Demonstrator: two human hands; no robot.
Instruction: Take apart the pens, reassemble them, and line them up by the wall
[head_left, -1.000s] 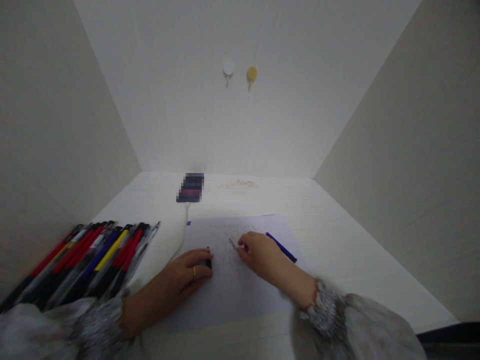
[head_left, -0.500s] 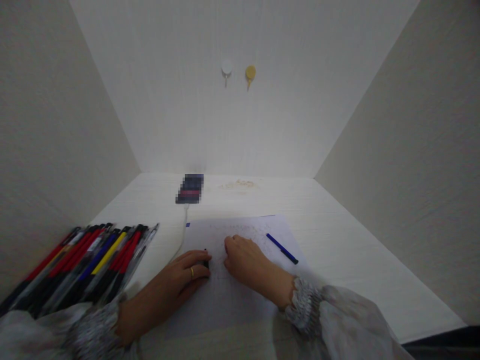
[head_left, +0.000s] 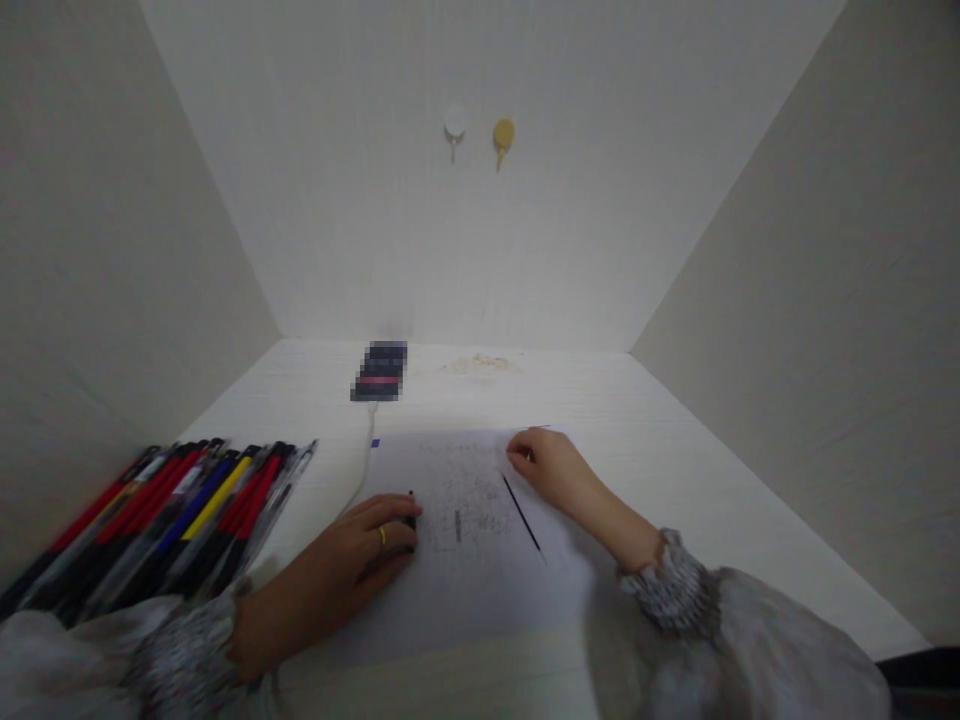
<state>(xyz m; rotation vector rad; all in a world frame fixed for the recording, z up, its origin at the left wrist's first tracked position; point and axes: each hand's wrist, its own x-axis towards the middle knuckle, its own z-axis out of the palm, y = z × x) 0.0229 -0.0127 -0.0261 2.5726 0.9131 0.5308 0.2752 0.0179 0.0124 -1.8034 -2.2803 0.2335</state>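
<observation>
A white sheet of paper (head_left: pixel 465 590) with faint scribbles lies on the desk in front of me. My left hand (head_left: pixel 360 555), with a ring on one finger, rests on the sheet's left edge, its fingers closed round a small black piece (head_left: pixel 410 512). My right hand (head_left: pixel 544 465) is curled near the sheet's far right corner; what its fingers hold is hidden. A thin dark rod (head_left: pixel 523 516) lies slanted on the paper just left of my right wrist. A short grey piece (head_left: pixel 457 525) lies between my hands.
Several pens (head_left: pixel 172 510) in red, black, blue and yellow lie in a row at the left. A blurred phone (head_left: pixel 379 372) with a white cable (head_left: pixel 367 465) sits at the back. White (head_left: pixel 455 125) and yellow (head_left: pixel 503 133) hooks hang on the back wall. Side walls close in.
My right hand moved from the paper's middle to its far right corner. The thin rod and the grey piece now lie bare on the sheet. The blue pen is out of sight.
</observation>
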